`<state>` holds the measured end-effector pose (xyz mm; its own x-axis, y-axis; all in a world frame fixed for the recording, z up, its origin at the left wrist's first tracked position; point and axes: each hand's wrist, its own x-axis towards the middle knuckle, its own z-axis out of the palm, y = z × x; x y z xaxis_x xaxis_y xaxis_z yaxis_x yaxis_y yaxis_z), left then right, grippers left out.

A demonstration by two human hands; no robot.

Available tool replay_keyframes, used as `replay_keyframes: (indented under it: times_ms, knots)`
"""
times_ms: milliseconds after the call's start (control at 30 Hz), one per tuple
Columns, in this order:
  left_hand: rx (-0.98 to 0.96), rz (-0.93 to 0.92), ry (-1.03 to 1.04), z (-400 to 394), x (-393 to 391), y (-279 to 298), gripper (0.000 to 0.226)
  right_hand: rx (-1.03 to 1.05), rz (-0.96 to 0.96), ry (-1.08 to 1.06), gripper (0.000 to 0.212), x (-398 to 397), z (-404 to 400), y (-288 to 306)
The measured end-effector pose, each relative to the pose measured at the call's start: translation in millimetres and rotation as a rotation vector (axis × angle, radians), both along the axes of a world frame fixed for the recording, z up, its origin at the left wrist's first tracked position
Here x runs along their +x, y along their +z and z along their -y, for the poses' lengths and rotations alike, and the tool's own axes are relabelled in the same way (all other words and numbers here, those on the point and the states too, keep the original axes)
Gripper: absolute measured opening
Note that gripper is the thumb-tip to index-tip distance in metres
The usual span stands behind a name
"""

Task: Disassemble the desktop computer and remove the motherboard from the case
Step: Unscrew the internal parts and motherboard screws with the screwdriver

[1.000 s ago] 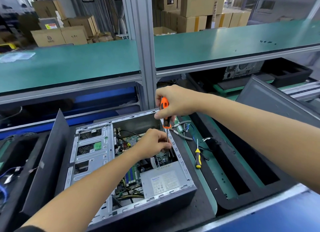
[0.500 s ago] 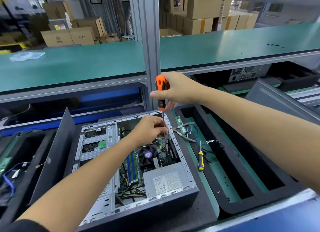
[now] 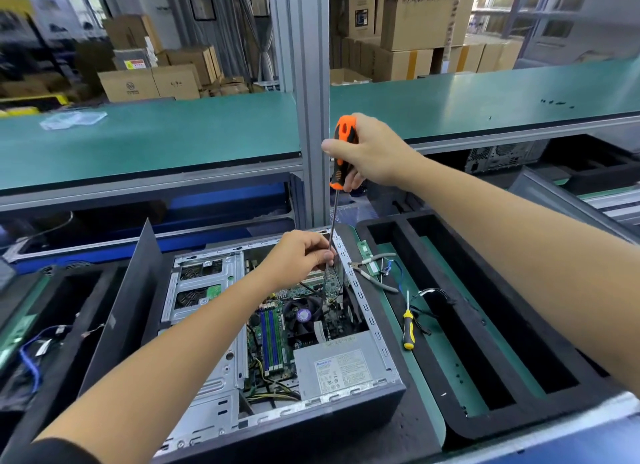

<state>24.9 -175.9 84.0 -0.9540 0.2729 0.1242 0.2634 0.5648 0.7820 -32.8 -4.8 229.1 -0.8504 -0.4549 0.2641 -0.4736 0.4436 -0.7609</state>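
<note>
Head view is showing the right hand (image 3: pixel 372 153) wrapping closed around the orange-and-black handle of a long screwdriver (image 3: pixel 341 158), holding it upright above the far edge of the open computer case (image 3: pixel 349 410). The left hand (image 3: pixel 299 259) is pinching the thin metal shaft lower down between fingertips and thumb, guiding it; the tip is reaching down among the parts inside, though its exact contact point is too small to tell. Below the hands, the motherboard (image 3: pixel 332 319) is sitting inside the case, with green and blue memory sticks (image 3: pixel 272 342) to the left of a black fan (image 3: pixel 306 316) bearing a purple round sticker. Nearer, a grey power supply (image 3: pixel 341 366) is carrying a white label whose blue heading and small print are not readable. To the right, on the green mat (image 3: pixel 436 345), pliers (image 3: pixel 375 271) and a small yellow-and-black screwdriver (image 3: pixel 408 326) are lying beside a black foam tray (image 3: pixel 519 352). Far behind, cardboard boxes (image 3: pixel 149 82) are standing stacked, one showing a round logo, another a red-and-yellow sticker, both illegible.
</note>
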Motion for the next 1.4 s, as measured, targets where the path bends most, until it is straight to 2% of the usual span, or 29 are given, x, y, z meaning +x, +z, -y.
replay_keyframes:
  times_ms: [167,267,367,533,633,800,967,1100,1400]
  knots:
    - [-0.068,0.058,0.013,11,2,-13,0.013,-0.018,-0.019,-0.039,0.028,-3,-2,4]
    - [-0.264,0.103,0.018,15,1,-22,0.017,-0.022,-0.016,-0.045,0.027,-3,-3,4]
    - [-0.438,0.169,-0.001,16,0,-32,0.012,-0.024,-0.020,-0.057,0.028,-2,-6,2]
    - [-0.606,0.244,-0.054,16,2,-47,0.038,-0.064,-0.019,-0.072,0.030,-1,-12,5]
    - [-0.599,0.277,-0.050,12,5,-56,0.039,-0.070,-0.012,-0.076,0.030,0,-15,7]
    - [-0.575,0.263,-0.007,7,7,-63,0.008,-0.071,-0.015,-0.084,0.029,-2,-20,9]
    - [-0.543,0.292,-0.028,2,8,-65,0.018,-0.069,-0.014,-0.096,0.027,-1,-27,10]
    - [-0.470,0.280,-0.015,-5,6,-62,0.017,-0.080,-0.011,-0.101,0.025,-1,-36,11]
    - [-0.464,0.185,0.037,-24,-5,-48,0.030,-0.153,-0.052,-0.139,0.025,-6,-62,20]
